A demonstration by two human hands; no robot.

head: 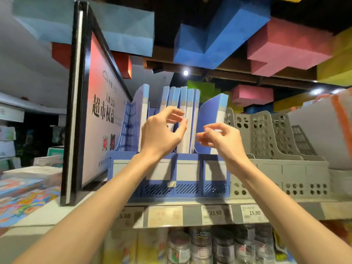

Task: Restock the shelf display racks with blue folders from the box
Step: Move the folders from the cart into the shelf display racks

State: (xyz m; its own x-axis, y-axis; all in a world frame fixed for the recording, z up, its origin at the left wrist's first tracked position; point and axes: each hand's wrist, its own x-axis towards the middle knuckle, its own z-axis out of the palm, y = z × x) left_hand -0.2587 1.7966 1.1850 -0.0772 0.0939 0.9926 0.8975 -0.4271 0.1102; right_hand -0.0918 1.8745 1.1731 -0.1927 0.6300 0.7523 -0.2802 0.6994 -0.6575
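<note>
Several blue folders (187, 103) stand upright in the middle slots of a blue display rack (187, 171) on the top shelf. One more folder (143, 111) leans in the left slot and another (214, 109) in the right slot. My left hand (162, 130) is raised against the middle folders, fingers curled and spread, thumb tip on a white spine. My right hand (219, 139) hovers just right of them, fingers loosely curled around nothing. The box is out of sight.
A black-framed sign (99, 115) stands close on the rack's left. Grey perforated file racks (276, 149) sit to the right. Price tags (190, 215) line the shelf edge, with jars (190, 246) below. Coloured foam blocks (219, 39) hang overhead.
</note>
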